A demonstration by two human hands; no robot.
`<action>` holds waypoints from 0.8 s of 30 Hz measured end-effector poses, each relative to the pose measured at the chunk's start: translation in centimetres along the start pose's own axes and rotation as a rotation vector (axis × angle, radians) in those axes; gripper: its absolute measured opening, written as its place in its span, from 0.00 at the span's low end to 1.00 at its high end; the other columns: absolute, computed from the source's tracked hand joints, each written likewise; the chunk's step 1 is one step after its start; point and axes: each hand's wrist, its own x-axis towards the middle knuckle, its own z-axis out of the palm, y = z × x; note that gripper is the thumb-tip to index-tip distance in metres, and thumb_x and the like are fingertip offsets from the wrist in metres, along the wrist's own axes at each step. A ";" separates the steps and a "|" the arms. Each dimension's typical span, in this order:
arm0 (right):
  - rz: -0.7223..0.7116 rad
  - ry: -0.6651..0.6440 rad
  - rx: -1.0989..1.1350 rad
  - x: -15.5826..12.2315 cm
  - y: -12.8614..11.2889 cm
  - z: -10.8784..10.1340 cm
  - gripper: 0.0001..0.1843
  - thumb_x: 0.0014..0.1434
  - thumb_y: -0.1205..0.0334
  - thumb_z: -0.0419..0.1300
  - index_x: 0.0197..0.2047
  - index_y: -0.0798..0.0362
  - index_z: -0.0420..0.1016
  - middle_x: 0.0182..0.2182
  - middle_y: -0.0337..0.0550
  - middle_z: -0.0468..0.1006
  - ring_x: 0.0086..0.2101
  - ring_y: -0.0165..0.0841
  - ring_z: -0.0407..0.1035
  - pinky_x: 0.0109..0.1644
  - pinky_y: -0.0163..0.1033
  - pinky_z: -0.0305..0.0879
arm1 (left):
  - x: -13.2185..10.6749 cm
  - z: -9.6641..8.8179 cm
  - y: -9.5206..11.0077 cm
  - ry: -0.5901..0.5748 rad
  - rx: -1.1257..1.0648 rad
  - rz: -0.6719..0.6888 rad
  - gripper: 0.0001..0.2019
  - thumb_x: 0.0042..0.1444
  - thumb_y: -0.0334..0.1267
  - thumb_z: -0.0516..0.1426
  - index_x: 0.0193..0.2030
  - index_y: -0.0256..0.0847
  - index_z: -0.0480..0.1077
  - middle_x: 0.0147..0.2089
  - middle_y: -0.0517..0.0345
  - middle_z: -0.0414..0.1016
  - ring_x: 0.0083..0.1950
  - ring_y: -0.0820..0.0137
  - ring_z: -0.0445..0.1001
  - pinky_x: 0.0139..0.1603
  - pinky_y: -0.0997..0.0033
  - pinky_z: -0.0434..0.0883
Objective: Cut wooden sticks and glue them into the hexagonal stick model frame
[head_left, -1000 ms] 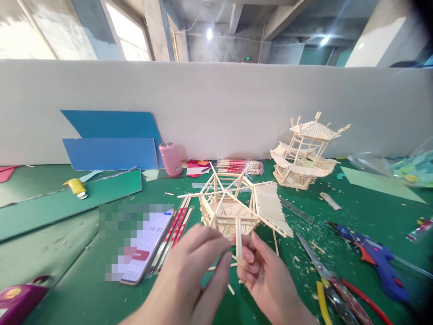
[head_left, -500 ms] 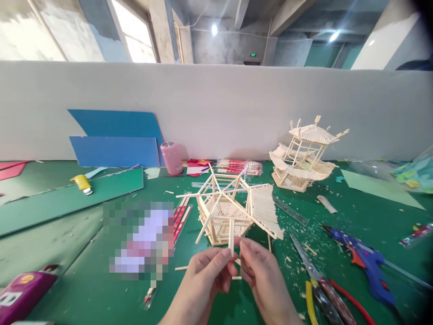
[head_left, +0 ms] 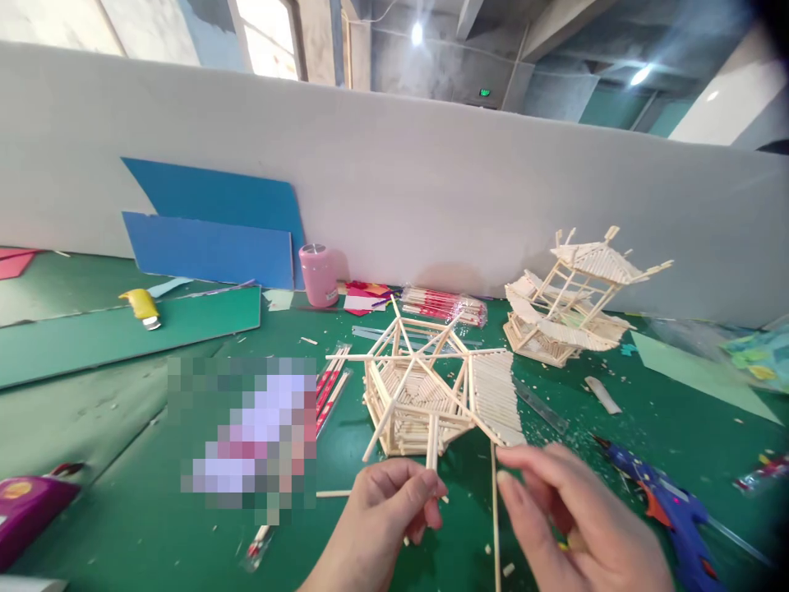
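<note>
My left hand [head_left: 385, 514] is closed in a pinch on two short wooden sticks [head_left: 432, 440], held upright against the near edge of a hexagonal stick frame [head_left: 410, 403]. A slatted roof panel [head_left: 493, 395] leans on the frame's right side. My right hand [head_left: 570, 522] hovers to the right of the sticks, fingers loosely bent and apart, nothing in them. Its thumb tip is close to a long thin stick [head_left: 495, 510] that lies on the green table [head_left: 123, 493].
A finished stick pavilion model [head_left: 573, 304] stands at the back right. A blue glue gun [head_left: 671, 501] lies right of my right hand. A pink cup [head_left: 319, 275], packed chopsticks [head_left: 444, 306], blue boards [head_left: 209, 230], a metal ruler [head_left: 542, 407] and a pixelated phone [head_left: 252, 436] are also there.
My right hand has let go of the short sticks and moved off to the right. My left hand keeps its pinch on them. The view has tilted.
</note>
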 end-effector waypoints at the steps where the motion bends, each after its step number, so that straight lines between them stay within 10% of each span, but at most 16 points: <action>1: -0.138 -0.112 -0.089 1.1 0.4 -0.6 0.11 0.52 0.67 0.58 0.41 0.49 0.72 0.26 0.42 0.70 0.24 0.30 0.64 0.26 0.33 0.62 | 0.0 0.0 0.1 0.003 0.005 -0.006 0.13 0.47 0.43 0.60 0.22 0.34 0.73 0.16 0.60 0.66 0.20 0.77 0.57 0.24 0.75 0.52; 6: -0.393 -0.445 -0.378 5.6 2.9 -0.5 0.13 0.55 0.69 0.54 0.44 0.50 0.72 0.37 0.47 0.66 0.38 0.37 0.63 0.38 0.43 0.64 | 0.0 -0.1 0.1 -0.027 -0.005 -0.012 0.13 0.46 0.45 0.60 0.23 0.34 0.73 0.17 0.59 0.67 0.20 0.76 0.57 0.23 0.75 0.52; 14: -0.391 -0.553 -0.384 6.7 3.2 1.2 0.07 0.57 0.68 0.53 0.31 0.51 0.71 0.45 0.47 0.63 0.45 0.39 0.59 0.46 0.47 0.60 | 0.2 -0.7 -0.4 -0.073 -0.150 -0.056 0.17 0.49 0.47 0.57 0.21 0.33 0.73 0.17 0.56 0.68 0.19 0.75 0.58 0.23 0.75 0.53; 20: -0.015 -0.498 -0.016 6.8 3.3 -0.2 0.08 0.62 0.60 0.48 0.35 0.50 0.68 0.46 0.45 0.66 0.48 0.38 0.60 0.47 0.44 0.58 | -0.8 -1.4 -0.2 -0.042 -0.194 -0.076 0.16 0.50 0.46 0.56 0.23 0.33 0.73 0.18 0.56 0.69 0.22 0.74 0.60 0.24 0.75 0.55; 24: 0.295 -0.198 0.479 7.4 4.8 -4.0 0.17 0.63 0.57 0.47 0.26 0.51 0.68 0.21 0.37 0.66 0.25 0.27 0.62 0.28 0.44 0.56 | -1.7 -2.5 -0.5 -0.020 -0.139 -0.065 0.14 0.53 0.43 0.55 0.25 0.34 0.74 0.20 0.57 0.69 0.24 0.74 0.61 0.26 0.75 0.57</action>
